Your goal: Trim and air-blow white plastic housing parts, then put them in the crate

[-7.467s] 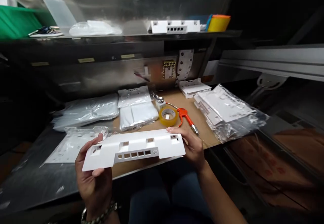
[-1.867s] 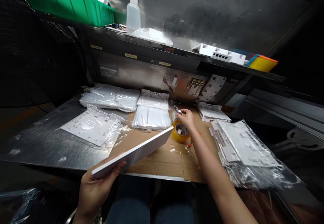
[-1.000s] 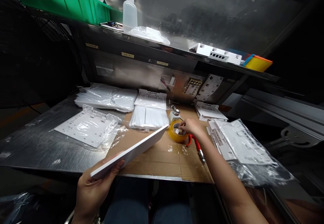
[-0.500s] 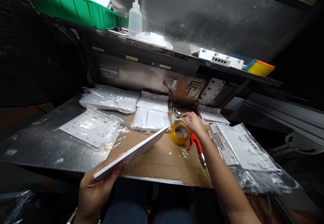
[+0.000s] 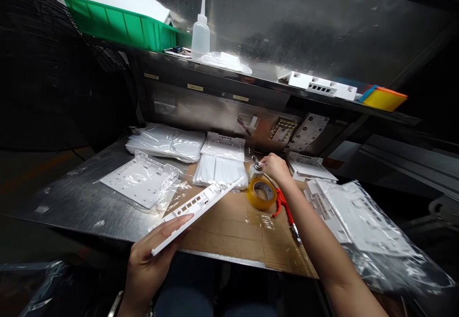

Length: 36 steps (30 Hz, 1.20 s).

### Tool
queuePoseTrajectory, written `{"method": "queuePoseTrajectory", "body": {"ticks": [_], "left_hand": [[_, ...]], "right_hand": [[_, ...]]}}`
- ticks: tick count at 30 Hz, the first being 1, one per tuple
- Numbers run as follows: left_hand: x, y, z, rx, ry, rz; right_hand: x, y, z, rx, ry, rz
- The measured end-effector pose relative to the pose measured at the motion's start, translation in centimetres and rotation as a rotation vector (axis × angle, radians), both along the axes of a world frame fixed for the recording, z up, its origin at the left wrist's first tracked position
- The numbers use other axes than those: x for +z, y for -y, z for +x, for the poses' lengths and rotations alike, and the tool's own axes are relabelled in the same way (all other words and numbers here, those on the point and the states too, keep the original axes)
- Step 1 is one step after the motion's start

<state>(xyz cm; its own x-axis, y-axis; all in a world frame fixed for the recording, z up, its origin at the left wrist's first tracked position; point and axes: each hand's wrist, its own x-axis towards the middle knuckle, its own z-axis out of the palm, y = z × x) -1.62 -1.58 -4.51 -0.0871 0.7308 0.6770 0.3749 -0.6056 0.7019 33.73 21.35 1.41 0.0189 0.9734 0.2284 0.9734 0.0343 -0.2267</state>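
White plastic panel (image 5: 198, 204): long, narrow moulded cover with a row of small rectangular cut-outs, held in the air over the near edge of the cardboard mat (image 5: 233, 226). Long axis runs from near-left up to far-right, the far tip pointing toward the yellow tape roll (image 5: 262, 193); the slotted face is tilted up toward the camera. The left hand (image 5: 150, 259) grips its near end only, thumb laid across the top face, remaining fingers closed underneath. The right hand (image 5: 275, 168) is well apart from the panel, stretched out beyond the tape roll, its fingertips closed on a small white block with a metal knob (image 5: 255, 168); the exact pinch is too small to tell. An orange-handled tool (image 5: 283, 208) lies just beside the roll. Bagged white parts (image 5: 358, 226) lie to the right, more bagged parts (image 5: 165, 142) to the far left.
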Motion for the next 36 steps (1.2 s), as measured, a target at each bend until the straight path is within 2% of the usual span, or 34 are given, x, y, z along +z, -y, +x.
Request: {"method": "queuePoseTrajectory", "body": {"ticks": [3,6,9,12,14,17,20,24,29,31,33,36], "left_hand": [[0.2,-0.1,0.6,0.026,0.019,-0.001],[0.4,0.0,1.3,0.039,0.044,-0.032],[0.8,0.2,2.1,0.058,0.049,-0.056],[1.3,0.5,3.2,0.058,0.014,-0.017],[1.7,0.6,3.9,0.041,-0.019,0.017],[2.1,0.7,4.9,0.002,-0.071,0.052],[2.4,0.7,5.6,-0.022,-0.13,0.115],[2.5,0.8,6.1,-0.026,-0.185,0.145],[2.2,1.0,6.5,-0.041,-0.177,0.08],[2.1,1.0,6.7,-0.036,-0.149,0.067],[1.9,0.9,6.8,-0.02,-0.137,0.087],[1.7,0.8,6.8,-0.006,-0.142,0.125]], "right_hand": [[0.6,0.3,-0.1,-0.008,-0.053,0.028],[1.6,2.3,-0.3,-0.038,-0.132,0.096],[2.3,7.3,-1.4,0.001,-0.352,0.195],[2.4,14.1,-4.2,0.238,-0.829,0.251],[2.3,17.9,-6.5,0.357,-0.895,0.299],[2.2,20.9,-9.1,0.388,-0.868,0.418],[2.1,21.4,-10.0,0.382,-0.861,0.49],[1.9,22.1,-10.7,0.404,-0.827,0.472],[2.1,24.4,-12.9,0.588,-0.828,0.48],[2.0,24.5,-13.1,0.636,-0.832,0.502],[1.8,23.7,-12.5,0.577,-0.835,0.502],[1.6,22.2,-11.2,0.399,-0.831,0.508]]}}
